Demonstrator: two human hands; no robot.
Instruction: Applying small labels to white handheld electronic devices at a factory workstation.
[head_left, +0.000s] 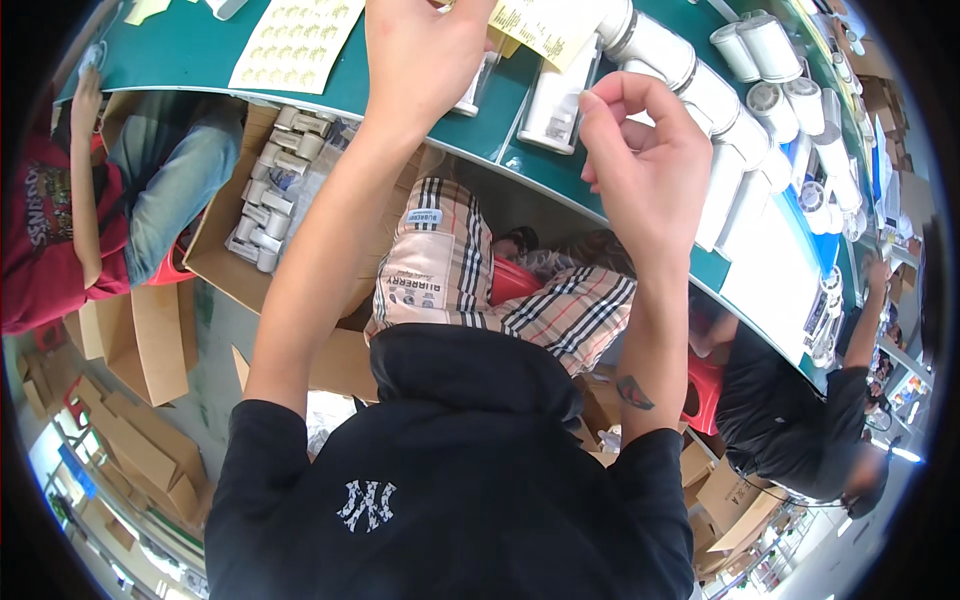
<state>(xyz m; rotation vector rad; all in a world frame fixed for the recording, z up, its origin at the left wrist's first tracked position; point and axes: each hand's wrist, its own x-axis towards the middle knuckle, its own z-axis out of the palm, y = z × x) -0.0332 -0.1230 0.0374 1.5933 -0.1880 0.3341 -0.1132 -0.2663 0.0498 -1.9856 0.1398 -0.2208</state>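
Nearest the camera, a black top and plaid shorts (470, 290) fill the middle, w/ both forearms rising to the green tabletop (480, 125), whose near edge curves across the upper part of the view. Under that edge, left of the left arm, an open cardboard box (215, 245) holds white pipe fittings (268, 195); little free floor there, more flat cartons lower left.

Right hand (645, 150) hangs over the near edge, fingers curled, thumb and forefinger pinched together; what's between them is too small to tell. Left hand (420, 50) is further in over the tabletop, fingers at a yellowish printed sheet (545, 28), but the tips are cut off by the top of the frame, so grip can't be told.

Just beyond the right hand a row of white plastic tubes (700, 95) crowds the tabletop, running off to the far right. A label sheet (295, 40) lies towards the far left. Other people sit at left and right edges, partly cut off.
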